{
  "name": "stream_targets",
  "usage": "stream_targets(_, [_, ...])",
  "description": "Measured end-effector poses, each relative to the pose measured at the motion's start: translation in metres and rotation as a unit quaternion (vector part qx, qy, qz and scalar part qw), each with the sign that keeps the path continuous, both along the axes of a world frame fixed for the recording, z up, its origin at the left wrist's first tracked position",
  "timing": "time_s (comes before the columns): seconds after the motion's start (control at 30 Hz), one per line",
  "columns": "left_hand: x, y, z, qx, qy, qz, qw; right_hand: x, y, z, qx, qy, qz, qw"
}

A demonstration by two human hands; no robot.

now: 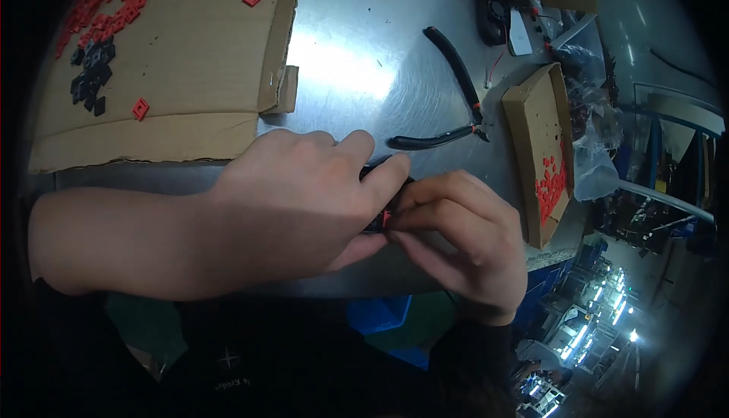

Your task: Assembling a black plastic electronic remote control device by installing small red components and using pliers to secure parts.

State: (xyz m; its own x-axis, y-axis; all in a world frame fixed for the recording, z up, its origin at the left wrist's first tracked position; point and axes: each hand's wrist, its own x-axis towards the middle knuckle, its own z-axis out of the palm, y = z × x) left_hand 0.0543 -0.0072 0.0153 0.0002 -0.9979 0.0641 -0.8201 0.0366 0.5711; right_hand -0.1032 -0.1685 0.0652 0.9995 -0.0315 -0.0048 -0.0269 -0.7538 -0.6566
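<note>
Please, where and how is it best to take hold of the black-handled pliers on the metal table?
Probably by both handles, coming from the left: the pliers lie open on the table, their handles spreading leftward, while the metal head sits at the opposite, right end.

The held piece (377, 223) is black (with red), the cardboard tray (194, 61) plain brown.

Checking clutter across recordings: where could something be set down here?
Bare tabletop lies between the large cardboard tray and the open pliers; the tray's middle is mostly bare. Crowded: upper right, around the black fan-shaped part.
</note>
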Motion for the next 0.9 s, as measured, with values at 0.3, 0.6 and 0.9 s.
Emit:
stream_targets(0.3, [-0.002, 0.001, -0.004, -0.036, -0.012, 0.012, 0.999, 0.000, -0.007, -0.001, -0.009, 0.013, 0.025, 1.000])
stream_targets(0.6, [0.000, 0.002, -0.007, -0.036, -0.008, 0.012, 0.999, 0.000, -0.007, 0.001, 0.010, 0.016, 0.031, 0.999])
stream_targets(0.9, [0.001, 0.001, -0.005, -0.026, -0.012, 0.000, 1.000, -0.009, -0.010, 0.009, 0.032, 0.107, 0.026, 0.993])
